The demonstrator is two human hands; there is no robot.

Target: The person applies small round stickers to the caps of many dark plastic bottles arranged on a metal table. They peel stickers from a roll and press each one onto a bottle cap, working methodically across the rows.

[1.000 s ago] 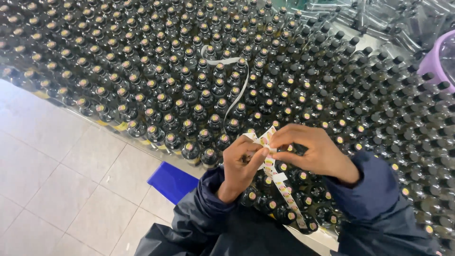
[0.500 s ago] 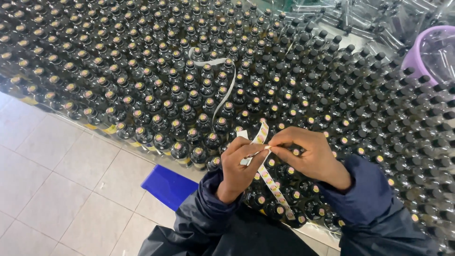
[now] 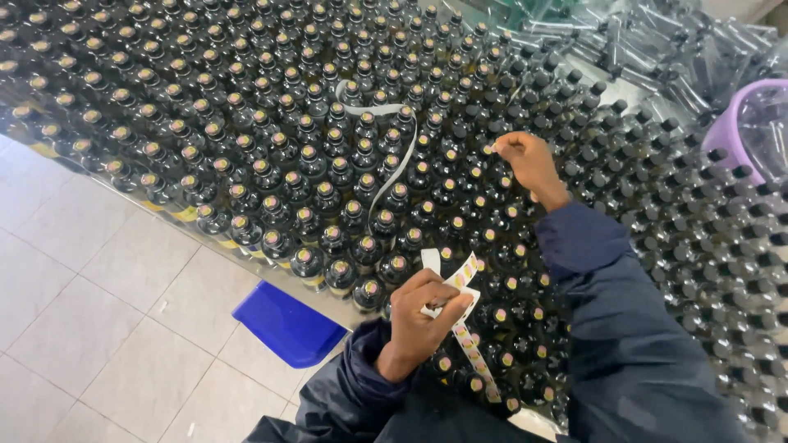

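Dark bottles (image 3: 271, 156) packed across worktop (image 3: 328, 305), all round both hands. Sticker strip (image 3: 464, 328) pinched in closed L hand (image 3: 423, 316) fingers, trailing below. R hand (image 3: 525, 164) fingers pinched shut at bottle cap (image 3: 489, 150); sticker there, can't tell.

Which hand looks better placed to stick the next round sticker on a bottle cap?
The right hand, probably. It is stretched out over the dark bottles, fingertips pinched at one cap. The left hand sits close to the body, gripping the sticker strip, so it seems busy feeding stickers.
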